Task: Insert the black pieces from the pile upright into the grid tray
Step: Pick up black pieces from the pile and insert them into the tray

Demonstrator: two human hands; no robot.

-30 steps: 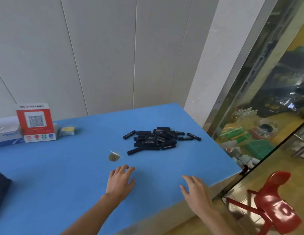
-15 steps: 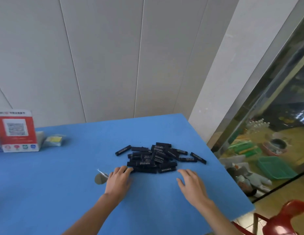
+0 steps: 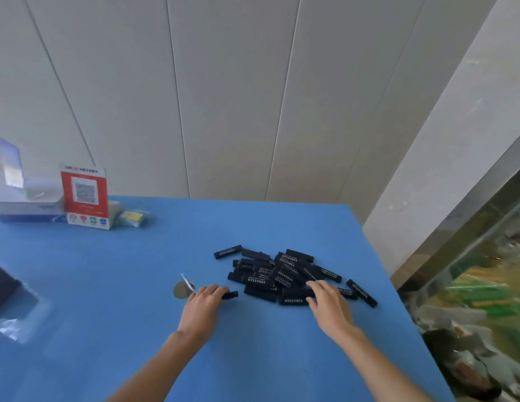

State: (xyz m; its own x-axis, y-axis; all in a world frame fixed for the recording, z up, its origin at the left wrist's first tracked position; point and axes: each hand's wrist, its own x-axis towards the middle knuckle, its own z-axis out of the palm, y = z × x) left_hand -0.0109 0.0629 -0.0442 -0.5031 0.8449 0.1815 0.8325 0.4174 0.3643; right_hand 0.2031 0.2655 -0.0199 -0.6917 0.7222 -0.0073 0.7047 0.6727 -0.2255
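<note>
Red sign (image 3: 84, 198) far left, back of blue table (image 3: 107, 285). Small silver disc (image 3: 181, 290) just beside left hand (image 3: 202, 307). Left hand holds one black piece (image 3: 230, 295) at fingertips. Pile of black pieces (image 3: 282, 274) in middle. Right hand (image 3: 328, 303) flat, fingers loose, resting on pile's near edge.

This looks like a small shop or trade counter. A red stand-up card with a QR code and a row of payment icons (image 3: 85, 198) sits at the far left corner of the blue worktop (image 3: 107, 285), with a white and blue product box (image 3: 26, 208) touching it on its left. Pale wall panels (image 3: 224, 97) rise behind the worktop's far edge. Past its right edge a metal-framed glass front (image 3: 470, 233) shows blurred green goods.
</note>
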